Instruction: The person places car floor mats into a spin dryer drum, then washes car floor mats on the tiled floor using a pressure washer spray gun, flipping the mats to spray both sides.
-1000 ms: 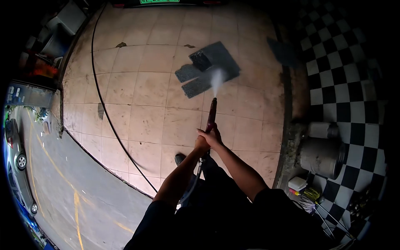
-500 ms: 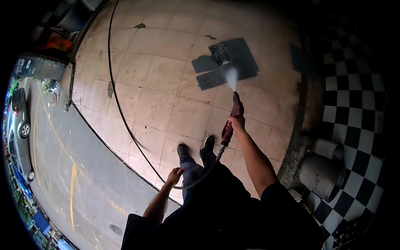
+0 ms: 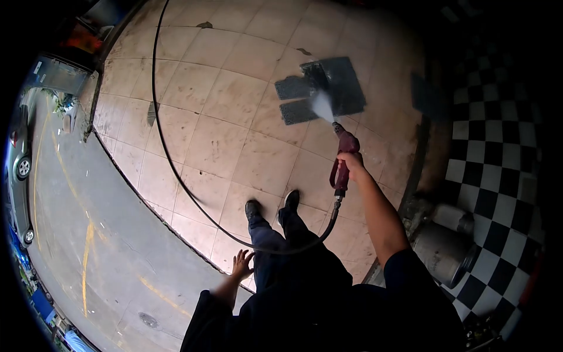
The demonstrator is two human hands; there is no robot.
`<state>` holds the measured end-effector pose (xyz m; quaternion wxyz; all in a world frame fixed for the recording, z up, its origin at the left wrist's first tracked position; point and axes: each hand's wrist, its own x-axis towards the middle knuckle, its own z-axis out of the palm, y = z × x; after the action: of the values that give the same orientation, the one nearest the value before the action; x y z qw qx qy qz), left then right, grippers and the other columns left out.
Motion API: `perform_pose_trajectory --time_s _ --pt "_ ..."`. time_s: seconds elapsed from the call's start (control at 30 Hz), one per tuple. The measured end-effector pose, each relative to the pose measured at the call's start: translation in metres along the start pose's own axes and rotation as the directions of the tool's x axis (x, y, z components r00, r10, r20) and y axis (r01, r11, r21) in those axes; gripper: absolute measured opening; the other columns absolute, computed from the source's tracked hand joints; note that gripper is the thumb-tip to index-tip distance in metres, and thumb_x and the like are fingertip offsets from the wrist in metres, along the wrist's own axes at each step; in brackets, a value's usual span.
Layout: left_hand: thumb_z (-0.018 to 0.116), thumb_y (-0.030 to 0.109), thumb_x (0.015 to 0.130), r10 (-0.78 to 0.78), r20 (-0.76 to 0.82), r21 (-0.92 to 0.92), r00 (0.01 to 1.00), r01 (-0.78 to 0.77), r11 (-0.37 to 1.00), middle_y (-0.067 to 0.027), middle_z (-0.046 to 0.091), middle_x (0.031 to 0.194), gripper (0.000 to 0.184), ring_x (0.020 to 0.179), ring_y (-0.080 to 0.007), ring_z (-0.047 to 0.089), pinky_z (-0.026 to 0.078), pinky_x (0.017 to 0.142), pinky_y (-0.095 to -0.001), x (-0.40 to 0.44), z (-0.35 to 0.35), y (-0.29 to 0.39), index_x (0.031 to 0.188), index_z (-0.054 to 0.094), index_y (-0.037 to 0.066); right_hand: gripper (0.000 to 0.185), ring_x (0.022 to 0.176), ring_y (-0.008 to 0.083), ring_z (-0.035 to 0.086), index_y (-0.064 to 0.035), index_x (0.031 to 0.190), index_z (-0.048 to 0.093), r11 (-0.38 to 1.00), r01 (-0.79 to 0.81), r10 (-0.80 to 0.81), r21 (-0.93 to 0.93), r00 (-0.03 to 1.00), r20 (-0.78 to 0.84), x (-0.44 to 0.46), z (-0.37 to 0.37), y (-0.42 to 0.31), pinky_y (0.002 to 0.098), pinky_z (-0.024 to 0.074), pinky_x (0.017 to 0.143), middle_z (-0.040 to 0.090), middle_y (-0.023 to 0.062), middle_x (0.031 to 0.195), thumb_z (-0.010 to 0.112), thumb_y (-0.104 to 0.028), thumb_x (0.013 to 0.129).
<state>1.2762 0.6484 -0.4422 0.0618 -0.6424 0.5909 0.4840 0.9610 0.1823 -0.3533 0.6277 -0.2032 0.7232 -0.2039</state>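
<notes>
My right hand (image 3: pixel 350 164) is wrapped round the handle of a dark red pressure washer spray gun (image 3: pixel 347 142). A white fan of water (image 3: pixel 322 107) leaves its nozzle and strikes the grey floor mats (image 3: pixel 345 79), which lie partly over one another on the tiles. From the base of the gun a black hose (image 3: pixel 186 190) curves across my legs and away over the floor. Beside my left thigh, my left hand (image 3: pixel 241 265) hangs with its fingers apart, just below the hose and holding nothing.
Beige tiles (image 3: pixel 226 152) lie under my shoes (image 3: pixel 291 199). To the left, a ledge drops to a grey road (image 3: pixel 64 234) with a parked car (image 3: pixel 20 176). A metal drum (image 3: pixel 443 249) stands at the right by a black-and-white checkered floor (image 3: pixel 492 176). Another dark mat (image 3: pixel 427 97) lies at the right edge.
The gun has moved slightly right and tilted leftward; its spray now hits further left on the mats. White foam on the small mat has mostly gone. My left hand has lowered and its fingers have spread.
</notes>
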Motion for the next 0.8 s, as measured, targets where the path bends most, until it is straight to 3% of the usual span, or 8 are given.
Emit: perform_pose_trajectory --time_s 0.07,0.13,0.2,0.33,0.43,0.53,0.7,0.8 --pt "0.066 0.023 0.071 -0.037 0.255 -0.192 0.966 0.088 0.977 -0.0077 0.046 0.128 0.052 0.13 -0.0258 0.03 0.021 0.102 -0.0601 0.024 0.025 -0.023 0.12 0.05 0.021 0.011 0.048 0.0194 0.05 -0.0059 0.066 0.051 0.999 -0.029 0.03 -0.037 0.999 0.025 -0.005 -0.002 0.005 0.038 0.0465 0.047 0.048 0.0047 0.056 0.06 -0.009 0.071" --pt "0.067 0.028 0.068 -0.001 0.182 -0.184 0.983 0.035 0.982 -0.0099 0.054 0.113 0.048 0.117 -0.0287 0.043 0.031 0.095 -0.0541 0.027 0.033 -0.04 0.113 0.054 0.017 0.011 0.047 0.0199 0.05 -0.006 0.066 0.05 0.998 -0.051 0.052 -0.023 0.997 0.05 -0.003 -0.01 0.011 0.038 0.0465 0.047 0.048 0.0052 0.055 0.059 -0.01 0.071" --pt "0.068 0.027 0.068 -0.018 0.447 -0.021 0.894 0.03 0.999 -0.0092 0.051 0.118 0.052 0.121 -0.0276 0.04 0.03 0.096 -0.0575 0.035 0.033 -0.068 0.116 0.051 0.017 0.013 0.047 0.0198 0.05 -0.0059 0.064 0.049 0.999 0.003 -0.001 -0.048 1.0 0.028 -0.001 -0.014 0.007 0.037 0.0462 0.048 0.048 0.0053 0.054 0.058 -0.01 0.071" --pt "0.075 0.028 0.065 -0.093 -0.073 -0.076 0.993 0.087 0.993 -0.0155 0.016 0.143 0.084 0.134 -0.0353 0.011 0.022 0.102 -0.0585 0.048 0.029 -0.081 0.135 0.029 0.021 0.015 0.049 0.0183 0.05 -0.0071 0.062 0.047 0.994 -0.061 0.068 -0.091 0.995 0.073 0.009 -0.021 0.001 0.0355 0.0464 0.05 0.048 0.0049 0.055 0.058 -0.01 0.072" --pt "0.074 0.025 0.065 0.122 0.18 0.121 0.976 -0.145 0.982 -0.0108 0.028 0.139 0.074 0.134 -0.0321 0.015 0.021 0.103 -0.0577 0.079 0.022 -0.066 0.129 0.039 0.018 0.016 0.049 0.0176 0.05 -0.0073 0.062 0.047 0.988 -0.099 0.114 -0.115 0.986 0.125 0.022 -0.019 0.014 0.0346 0.0465 0.05 0.048 0.0047 0.055 0.058 -0.01 0.073" --pt "0.071 0.028 0.067 -0.007 0.383 -0.001 0.924 0.008 1.0 -0.0088 0.047 0.123 0.054 0.122 -0.0272 0.038 0.026 0.098 -0.0579 0.095 0.053 -0.072 0.115 0.051 0.016 0.012 0.048 0.0179 0.05 -0.0056 0.067 0.05 0.98 -0.075 0.102 -0.185 0.985 0.143 0.02 -0.002 0.016 0.0355 0.0473 0.048 0.05 0.0043 0.059 0.06 -0.009 0.071" --pt "0.058 0.028 0.079 -0.039 0.249 0.061 0.968 0.025 0.998 -0.0167 0.063 0.082 0.023 0.084 -0.0351 0.06 0.049 0.072 -0.0414 0.119 0.086 -0.058 0.074 0.064 0.007 0.011 0.047 0.0195 0.051 -0.0045 0.065 0.052 0.975 -0.061 0.095 -0.216 0.983 0.155 0.078 -0.035 0.022 0.0364 0.0471 0.046 0.051 0.0057 0.057 0.06 -0.009 0.07" --pt "0.053 0.043 0.084 -0.049 0.147 0.101 0.988 0.034 0.994 -0.0172 0.063 0.072 0.041 0.074 -0.0346 0.061 0.048 0.069 -0.044 0.12 0.043 0.014 0.071 0.065 0.005 0.01 0.045 0.0204 0.05 -0.0031 0.064 0.053 0.961 0.026 0.004 -0.274 0.994 0.109 0.102 -0.075 -0.002 0.0367 0.0464 0.046 0.051 0.0075 0.055 0.06 -0.009 0.069"
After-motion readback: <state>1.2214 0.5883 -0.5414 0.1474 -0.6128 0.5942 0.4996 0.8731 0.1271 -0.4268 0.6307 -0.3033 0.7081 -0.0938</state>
